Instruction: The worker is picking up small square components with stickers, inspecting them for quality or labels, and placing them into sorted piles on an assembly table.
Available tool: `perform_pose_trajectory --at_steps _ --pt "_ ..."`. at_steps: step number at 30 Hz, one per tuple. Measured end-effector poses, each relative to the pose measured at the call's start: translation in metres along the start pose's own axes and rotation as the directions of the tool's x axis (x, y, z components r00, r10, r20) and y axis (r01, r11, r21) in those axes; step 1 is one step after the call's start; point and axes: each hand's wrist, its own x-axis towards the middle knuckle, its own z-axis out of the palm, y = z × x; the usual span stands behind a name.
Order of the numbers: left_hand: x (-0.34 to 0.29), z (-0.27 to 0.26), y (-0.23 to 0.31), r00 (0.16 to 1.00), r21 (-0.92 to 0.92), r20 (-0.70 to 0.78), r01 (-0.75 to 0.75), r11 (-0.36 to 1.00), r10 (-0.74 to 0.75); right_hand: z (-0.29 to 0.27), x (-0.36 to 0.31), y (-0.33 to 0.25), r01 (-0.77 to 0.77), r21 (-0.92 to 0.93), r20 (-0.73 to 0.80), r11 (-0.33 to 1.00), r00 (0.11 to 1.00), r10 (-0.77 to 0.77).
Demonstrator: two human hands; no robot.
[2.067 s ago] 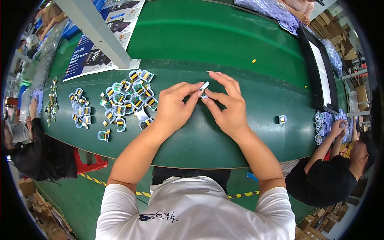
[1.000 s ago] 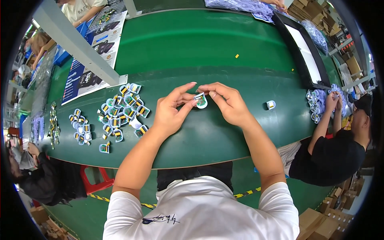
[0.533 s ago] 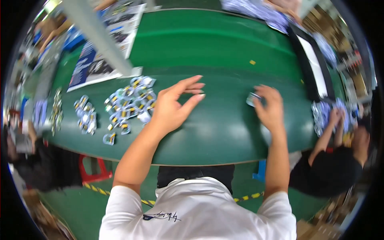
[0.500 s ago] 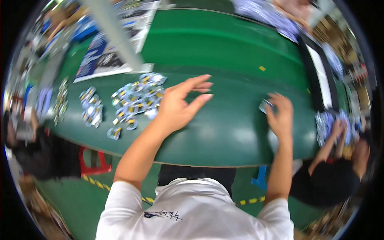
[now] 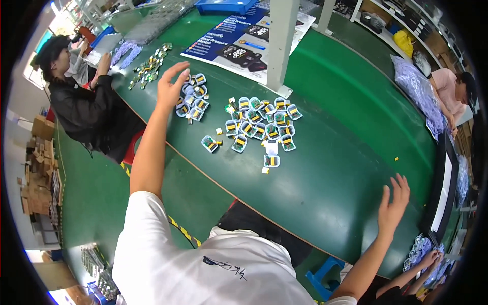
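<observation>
My left hand [image 5: 173, 87] is stretched out over the table's left part, open, its fingers extended and the thumb apart. It is beside a small group of light-blue plastic housings [image 5: 197, 105] that carry yellow parts. A larger heap of similar housings [image 5: 253, 122], with green circuit boards and yellow blocks in them, lies to the right of that hand. One single housing [image 5: 209, 144] rests nearer to me, and another housing [image 5: 271, 161] sits at the heap's near edge. My right hand [image 5: 393, 204] is open above the table's right side, fingers spread, with nothing visible in it.
The green table [image 5: 325, 188] runs diagonally. A grey post [image 5: 282, 46] stands on it beside a printed poster [image 5: 223, 43]. Circuit boards [image 5: 151, 66] lie far left, near a seated person [image 5: 84, 101]. A long black-and-white strip [image 5: 443, 183] and co-workers are at the right.
The view has turned, shifting the heaps rightward. My left hand has moved left to the small group. My right hand is open, and the small piece seen at its fingers is gone from there.
</observation>
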Motion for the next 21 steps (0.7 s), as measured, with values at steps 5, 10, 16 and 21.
perform_pose_trajectory --at_steps 5,10,16,21 --pt "0.007 0.023 -0.026 0.938 -0.082 0.346 0.061 0.995 -0.029 0.026 0.047 -0.097 0.220 0.333 0.062 0.917 0.965 -0.254" --pt "0.002 0.047 0.020 0.920 -0.200 0.389 0.142 0.970 -0.054 0.055 0.068 -0.202 0.360 0.540 0.002 0.761 0.903 -0.429" --pt "-0.013 0.076 0.080 0.895 -0.237 0.442 0.059 0.970 0.054 0.113 0.099 -0.289 0.172 0.437 0.027 0.883 0.979 -0.204" --pt "-0.036 0.107 0.113 0.874 -0.258 0.471 0.008 0.966 0.119 0.134 0.108 -0.292 0.138 0.423 0.080 0.895 0.979 -0.189"
